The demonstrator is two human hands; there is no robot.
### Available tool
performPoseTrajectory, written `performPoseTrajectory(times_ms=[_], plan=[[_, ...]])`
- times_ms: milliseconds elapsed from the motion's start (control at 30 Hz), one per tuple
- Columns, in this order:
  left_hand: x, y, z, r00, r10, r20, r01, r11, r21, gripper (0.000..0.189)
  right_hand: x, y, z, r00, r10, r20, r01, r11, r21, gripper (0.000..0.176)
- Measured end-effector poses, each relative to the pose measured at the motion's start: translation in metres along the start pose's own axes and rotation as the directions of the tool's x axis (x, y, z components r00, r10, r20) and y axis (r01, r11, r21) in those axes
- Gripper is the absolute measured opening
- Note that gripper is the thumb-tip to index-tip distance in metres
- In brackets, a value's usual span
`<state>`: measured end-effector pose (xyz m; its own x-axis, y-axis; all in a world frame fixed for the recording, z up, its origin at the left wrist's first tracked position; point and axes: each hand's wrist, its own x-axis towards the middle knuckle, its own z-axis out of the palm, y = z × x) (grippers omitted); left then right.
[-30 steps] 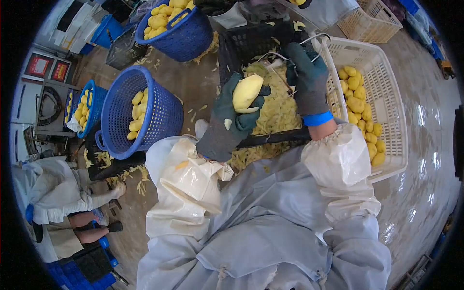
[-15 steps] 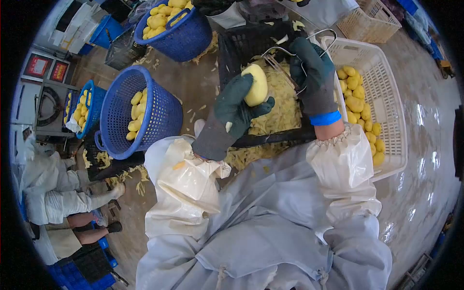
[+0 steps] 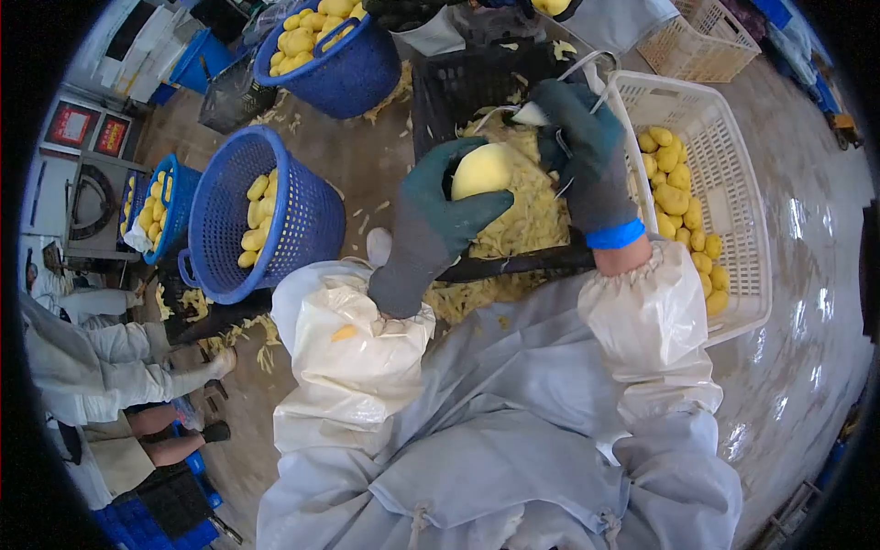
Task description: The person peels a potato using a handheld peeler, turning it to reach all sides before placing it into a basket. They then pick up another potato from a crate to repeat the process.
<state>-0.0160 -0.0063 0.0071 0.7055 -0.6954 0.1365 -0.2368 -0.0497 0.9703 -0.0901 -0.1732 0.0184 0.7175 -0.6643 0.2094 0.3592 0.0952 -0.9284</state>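
Observation:
A peeled yellow potato (image 3: 483, 171) rests in my left hand (image 3: 444, 200), gloved in dark green and grey, with the fingers wrapped round it. My right hand (image 3: 587, 137), in a like glove with a blue band at the wrist, is closed on a wire-framed peeler (image 3: 594, 62) just right of the potato. Both hands are above a black crate (image 3: 449, 92) in which pale peelings (image 3: 527, 215) are heaped.
A white crate (image 3: 756, 229) of potatoes stands at the right. Blue baskets (image 3: 312, 220) holding potatoes are at the left and upper left. Co-workers' legs (image 3: 165, 380) show at the left edge. Peelings lie scattered on the wet floor (image 3: 779, 367).
The potato has turned in my left hand, its rounded end now facing up. My right hand has shifted slightly left and tilted the peeler. Something yellow now shows at the top edge.

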Motion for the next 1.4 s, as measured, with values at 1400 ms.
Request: performPoseTrajectory(times_ms=[1400], plan=[[-0.004, 0.003, 0.003, 0.868, -0.492, 0.068, 0.365, 0.541, -0.758, 0.036, 0.006, 0.006, -0.002, 0.976, 0.167, -0.143, -0.145, 0.978, 0.149, 0.019]])
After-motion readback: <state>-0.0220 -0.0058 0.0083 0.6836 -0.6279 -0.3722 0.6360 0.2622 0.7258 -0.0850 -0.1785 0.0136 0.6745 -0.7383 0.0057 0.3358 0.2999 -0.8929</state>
